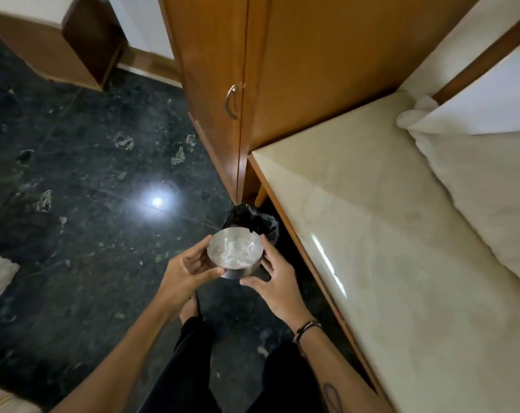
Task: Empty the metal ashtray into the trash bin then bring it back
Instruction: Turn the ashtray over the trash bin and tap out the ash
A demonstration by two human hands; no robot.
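Metal ashtray (pixel 235 252), pale ash inside, gripped between left hand (pixel 184 271) and right hand (pixel 278 283) fingers; beyond the fingertips, black-lined trash bin (pixel 250 222).

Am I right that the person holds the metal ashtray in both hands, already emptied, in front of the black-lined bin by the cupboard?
Not quite. The head view shows the metal ashtray is not emptied: whitish ash still lies inside it. The rest stands: the left hand and right hand both hold it, upright, in front of the black-lined bin by the cupboard.
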